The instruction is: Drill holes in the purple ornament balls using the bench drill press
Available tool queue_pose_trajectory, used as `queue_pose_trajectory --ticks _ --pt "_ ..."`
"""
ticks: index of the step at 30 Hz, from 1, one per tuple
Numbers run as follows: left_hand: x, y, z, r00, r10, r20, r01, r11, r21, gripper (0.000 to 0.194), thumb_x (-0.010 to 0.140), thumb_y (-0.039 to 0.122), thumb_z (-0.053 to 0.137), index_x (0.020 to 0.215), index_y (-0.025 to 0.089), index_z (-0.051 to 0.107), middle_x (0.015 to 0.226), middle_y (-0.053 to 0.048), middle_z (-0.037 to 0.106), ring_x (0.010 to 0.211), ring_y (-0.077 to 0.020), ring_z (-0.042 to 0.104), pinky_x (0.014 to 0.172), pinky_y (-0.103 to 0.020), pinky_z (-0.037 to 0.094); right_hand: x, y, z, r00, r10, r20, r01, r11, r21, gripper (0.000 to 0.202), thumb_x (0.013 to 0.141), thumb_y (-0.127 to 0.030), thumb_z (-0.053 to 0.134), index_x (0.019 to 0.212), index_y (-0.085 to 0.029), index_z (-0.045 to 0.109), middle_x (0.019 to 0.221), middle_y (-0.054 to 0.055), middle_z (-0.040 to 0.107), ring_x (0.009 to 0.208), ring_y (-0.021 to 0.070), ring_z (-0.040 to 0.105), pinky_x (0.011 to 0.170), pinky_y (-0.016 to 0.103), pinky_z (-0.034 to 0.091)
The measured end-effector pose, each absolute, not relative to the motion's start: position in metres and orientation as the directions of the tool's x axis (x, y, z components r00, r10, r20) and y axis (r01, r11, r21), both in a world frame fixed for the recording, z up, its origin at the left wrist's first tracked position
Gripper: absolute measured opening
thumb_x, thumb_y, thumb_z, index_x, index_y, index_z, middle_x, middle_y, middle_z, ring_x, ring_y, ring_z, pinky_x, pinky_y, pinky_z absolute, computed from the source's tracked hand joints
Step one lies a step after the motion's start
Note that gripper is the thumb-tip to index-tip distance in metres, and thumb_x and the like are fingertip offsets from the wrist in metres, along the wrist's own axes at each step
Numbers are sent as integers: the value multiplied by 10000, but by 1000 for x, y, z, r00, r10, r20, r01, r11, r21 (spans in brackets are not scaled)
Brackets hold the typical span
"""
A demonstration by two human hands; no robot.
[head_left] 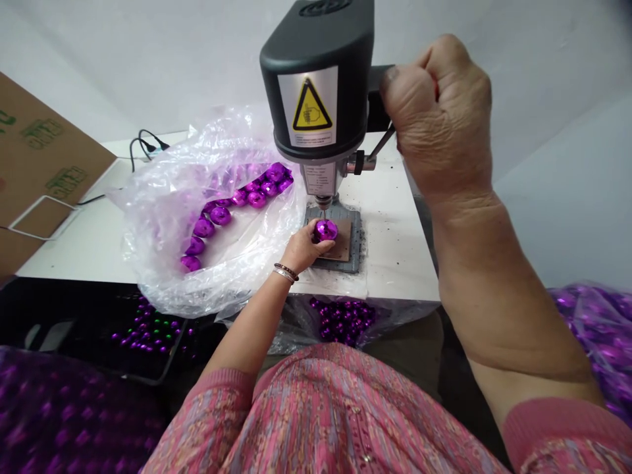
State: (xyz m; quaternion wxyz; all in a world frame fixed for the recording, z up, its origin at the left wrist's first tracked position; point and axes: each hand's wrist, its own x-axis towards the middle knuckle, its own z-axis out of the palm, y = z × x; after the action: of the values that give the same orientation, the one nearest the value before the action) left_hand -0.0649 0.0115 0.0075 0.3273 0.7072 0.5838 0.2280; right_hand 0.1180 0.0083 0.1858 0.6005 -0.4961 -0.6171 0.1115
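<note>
A small drill press [320,85] with a yellow warning label stands on the white table. Under its bit, my left hand [305,247] grips a shiny purple ball [326,230] over a brown board [342,245] on the grey press base [356,260]. The bit tip is at the top of the ball; whether it has entered cannot be made out. My right hand [439,112], raised at the right of the press, is closed round the press handle [382,139], its grip mostly hidden by the fingers.
On the table [399,257], a clear plastic bag [162,197] holds several purple balls [204,228]. A cardboard box [49,158] and black cables [143,141] are at the left. More purple balls [345,319] lie below the front edge, with bagged ones [597,329] at the right.
</note>
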Motion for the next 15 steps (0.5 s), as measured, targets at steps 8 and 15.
queue_pose_trajectory --ticks 8,15 --pt "-62 15 4 213 977 -18 630 -123 767 419 778 359 756 1141 161 691 957 -73 703 862 -197 623 831 -316 493 118 3 184 202 748 632 481 487 -729 317 900 -245 535 680 -175 317 650 -54 288 634 25 248 656 216 266" --pt "-60 2 8 147 989 6 764 -117 635 625 779 358 767 1352 178 591 1155 -127 690 1018 -260 640 886 -347 488 118 3 183 216 753 621 470 477 -743 331 899 -255 552 675 -189 316 636 -54 279 617 39 228 669 238 289"
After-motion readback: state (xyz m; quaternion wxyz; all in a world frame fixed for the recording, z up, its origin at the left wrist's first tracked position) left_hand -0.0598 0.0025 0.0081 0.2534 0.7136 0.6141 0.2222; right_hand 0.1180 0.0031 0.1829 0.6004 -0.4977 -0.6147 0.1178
